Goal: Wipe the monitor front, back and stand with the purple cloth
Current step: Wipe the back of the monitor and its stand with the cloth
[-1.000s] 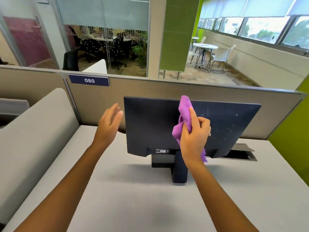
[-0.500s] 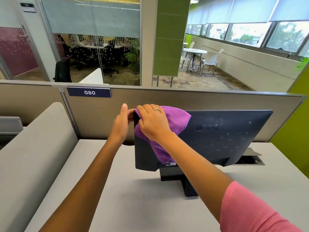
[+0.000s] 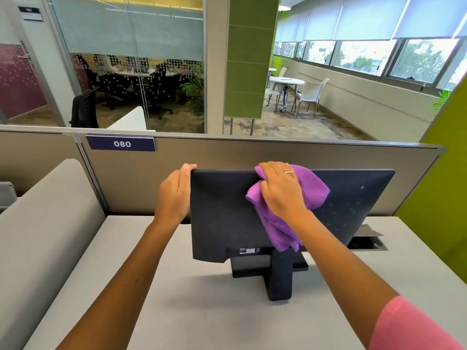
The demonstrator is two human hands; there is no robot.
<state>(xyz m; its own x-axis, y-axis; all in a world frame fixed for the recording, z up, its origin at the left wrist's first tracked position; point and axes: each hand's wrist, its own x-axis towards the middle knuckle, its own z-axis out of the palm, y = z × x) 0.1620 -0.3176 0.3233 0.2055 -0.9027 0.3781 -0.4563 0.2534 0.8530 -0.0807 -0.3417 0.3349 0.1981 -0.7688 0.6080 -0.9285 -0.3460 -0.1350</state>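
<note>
The pale grey laminate surface (image 3: 177, 311) is carrying the black flat-panel monitor (image 3: 227, 215) near its far edge, back panel facing the person, on a black stand (image 3: 280, 279). The left hand (image 3: 174, 195) is gripping the monitor's upper left corner, thumb over the top edge, likely steadying a light, top-heavy panel that could tip. The right hand (image 3: 283, 190) is pressing the soft purple microfibre cloth (image 3: 310, 190) against the upper back, fingers lying fairly flat; the limp cloth is draping downward. Beyond, a beige partition (image 3: 227, 155) is bearing a "080" label (image 3: 121, 144), with a glass-walled meeting room (image 3: 131, 79) and windows (image 3: 366, 54) behind.
</note>
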